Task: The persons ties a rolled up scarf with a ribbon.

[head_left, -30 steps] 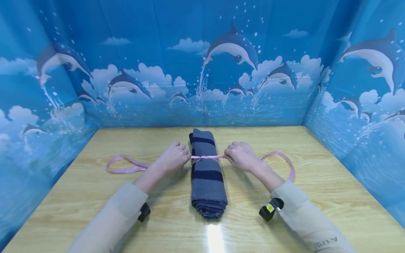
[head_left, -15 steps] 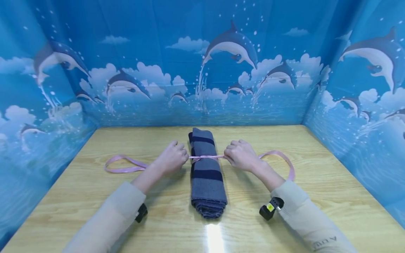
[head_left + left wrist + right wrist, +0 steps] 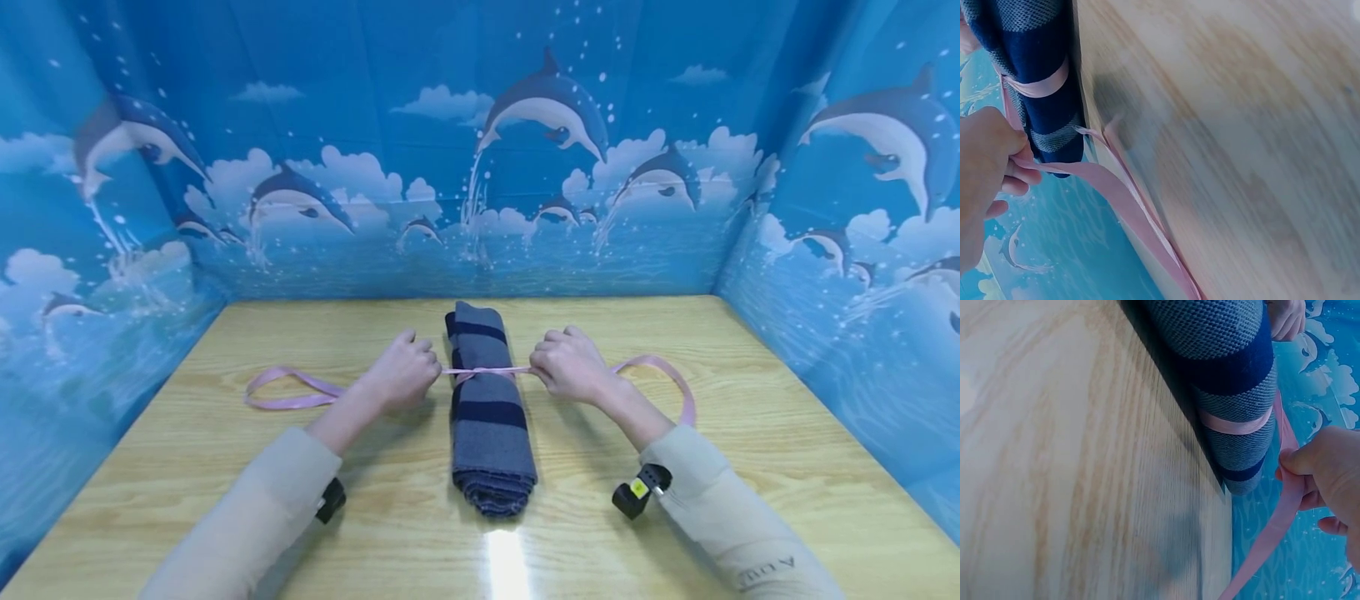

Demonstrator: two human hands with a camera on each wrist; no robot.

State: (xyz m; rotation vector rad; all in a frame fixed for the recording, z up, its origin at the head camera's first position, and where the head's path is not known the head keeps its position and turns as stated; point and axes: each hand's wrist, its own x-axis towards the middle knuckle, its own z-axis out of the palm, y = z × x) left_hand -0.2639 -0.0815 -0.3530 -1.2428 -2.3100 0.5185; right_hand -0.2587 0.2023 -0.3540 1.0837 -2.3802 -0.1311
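A rolled grey cloth with dark navy stripes (image 3: 491, 446) lies lengthwise on the table in the head view. Around its middle runs a pink ribbon (image 3: 1235, 425), crossed on top of the roll. My left hand (image 3: 405, 371) pinches one end of the ribbon to the left of the roll. On the other side my right hand (image 3: 570, 364) pinches the opposite end between thumb and fingers. Between the two hands the ribbon is drawn straight across the roll. A loose ribbon tail (image 3: 1116, 194) hangs from the left hand in the left wrist view.
The wooden table (image 3: 405, 542) ends at a blue curtain (image 3: 360, 250) printed with dolphins, which also stands along both sides. Looped ribbon tails lie on the table left and right of the forearms. A black wrist camera (image 3: 632, 498) sits under the right sleeve.
My left hand has moved slightly left, away from the roll, drawing out more ribbon. The crossing on top looks smaller and tighter. The right hand has barely moved.
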